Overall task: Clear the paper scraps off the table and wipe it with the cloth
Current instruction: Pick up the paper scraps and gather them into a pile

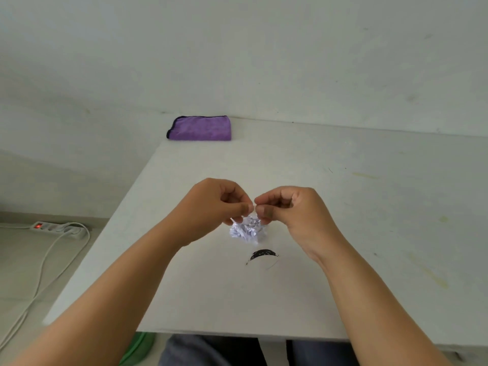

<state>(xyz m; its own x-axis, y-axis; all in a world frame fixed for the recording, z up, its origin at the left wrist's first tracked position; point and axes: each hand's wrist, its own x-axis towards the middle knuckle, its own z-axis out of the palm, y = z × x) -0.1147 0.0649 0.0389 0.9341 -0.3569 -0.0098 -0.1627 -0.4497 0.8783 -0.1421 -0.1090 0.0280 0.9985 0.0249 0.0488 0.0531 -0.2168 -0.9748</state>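
A small heap of white paper scraps [247,229] lies in the middle of the white table [343,194]. My left hand [219,204] and my right hand [287,207] hover just above the heap with fingers curled, thumb and fingertips meeting over it. Both seem to pinch paper at the top of the heap, though the piece itself is barely visible. A folded purple cloth [200,128] with a dark edge lies at the table's far left corner, against the wall, well away from both hands.
A black smear [262,254] marks the table just in front of the heap. A white power strip [59,229] with cables lies on the floor at left. Something green [137,347] sits on the floor under the table's near edge.
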